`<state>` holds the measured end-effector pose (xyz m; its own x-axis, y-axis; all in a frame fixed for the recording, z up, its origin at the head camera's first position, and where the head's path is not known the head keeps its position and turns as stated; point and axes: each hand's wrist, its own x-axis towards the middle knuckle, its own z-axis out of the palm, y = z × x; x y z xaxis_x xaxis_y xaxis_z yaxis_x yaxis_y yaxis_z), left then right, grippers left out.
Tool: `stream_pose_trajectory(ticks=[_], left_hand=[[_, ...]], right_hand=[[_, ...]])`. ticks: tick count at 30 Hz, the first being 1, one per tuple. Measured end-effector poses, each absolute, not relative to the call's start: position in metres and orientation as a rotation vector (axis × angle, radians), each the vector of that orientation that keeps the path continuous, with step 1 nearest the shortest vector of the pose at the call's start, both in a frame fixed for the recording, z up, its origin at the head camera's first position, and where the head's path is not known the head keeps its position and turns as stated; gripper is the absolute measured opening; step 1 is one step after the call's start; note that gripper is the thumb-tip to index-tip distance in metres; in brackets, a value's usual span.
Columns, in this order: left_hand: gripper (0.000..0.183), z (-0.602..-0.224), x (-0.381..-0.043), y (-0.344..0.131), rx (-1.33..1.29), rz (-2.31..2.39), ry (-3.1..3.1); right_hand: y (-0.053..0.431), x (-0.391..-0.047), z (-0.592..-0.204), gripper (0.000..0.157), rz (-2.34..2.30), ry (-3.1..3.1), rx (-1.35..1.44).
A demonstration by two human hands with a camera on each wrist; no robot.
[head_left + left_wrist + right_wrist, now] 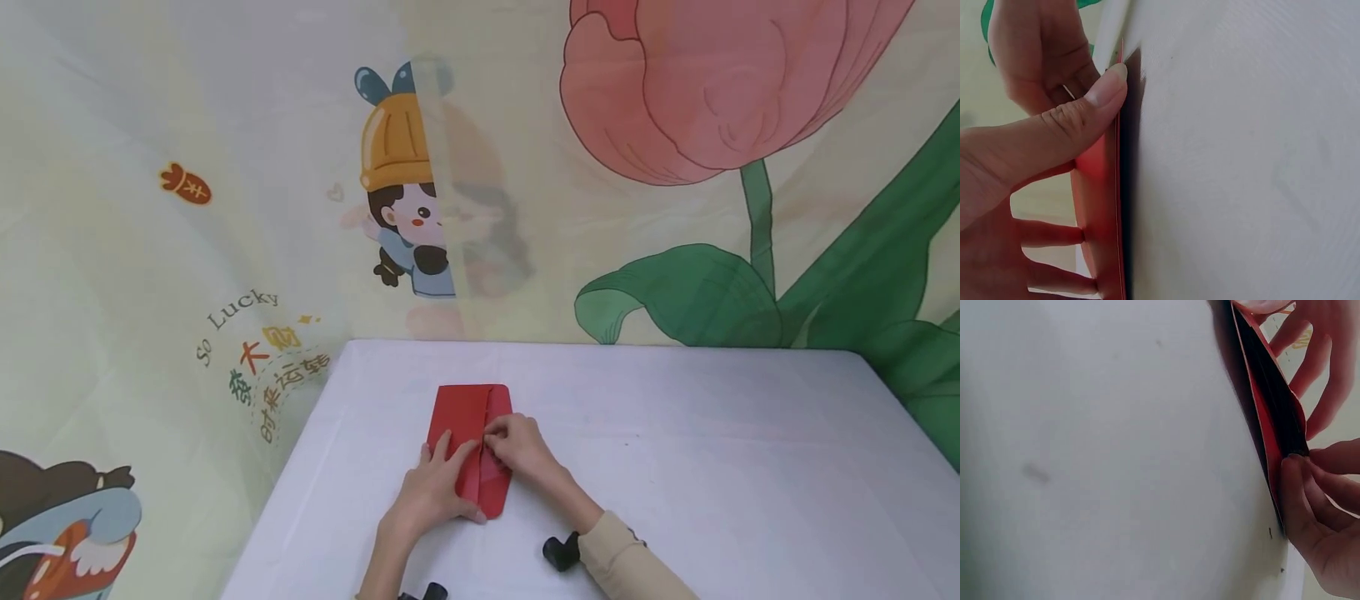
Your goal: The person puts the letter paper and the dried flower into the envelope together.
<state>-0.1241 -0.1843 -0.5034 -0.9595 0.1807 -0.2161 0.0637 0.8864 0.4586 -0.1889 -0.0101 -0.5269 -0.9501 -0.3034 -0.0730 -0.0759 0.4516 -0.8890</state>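
Observation:
A red paper envelope (459,407) lies on the white-covered table (720,467), its rounded flap (492,500) folded out to the right. Across its front, my left hand (433,487) rests with fingers spread, and the thumb (1107,87) presses at the near edge. My right hand (523,448) pinches at the long opening with thumb and fingers. In the right wrist view the mouth gapes, dark inside, and the right fingertips (1295,464) meet at its rim. Whether they pinch only paper or something inside is hidden.
Behind the table hangs a printed cloth backdrop with a large pink tulip (712,92) and a cartoon figure (401,192). A small black device (561,552) sits by the right wrist, and another (433,592) by the left.

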Motion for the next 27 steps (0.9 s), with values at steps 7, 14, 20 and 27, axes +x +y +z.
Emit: stream_pose_trajectory(ticks=[7, 14, 20, 27], left_hand=[[0.098, -0.505, -0.122, -0.188, 0.18, 0.619, 2.86], [0.082, -0.512, -0.127, -0.186, 0.155, 0.552, 2.949], [0.082, -0.517, -0.132, -0.183, 0.17, 0.554, 3.013], [0.08, -0.509, -0.133, -0.185, 0.173, 0.501, 2.975]], right_hand=[[-0.011, -0.183, -0.528, 0.023, -1.337, 2.658, -0.491], [-0.015, -0.181, -0.534, 0.017, -1.287, 2.704, -0.545], [-0.018, -0.184, -0.536, 0.014, -1.27, 2.723, -0.593], [-0.005, -0.174, -0.526, 0.021, -1.242, 2.688, -0.688]])
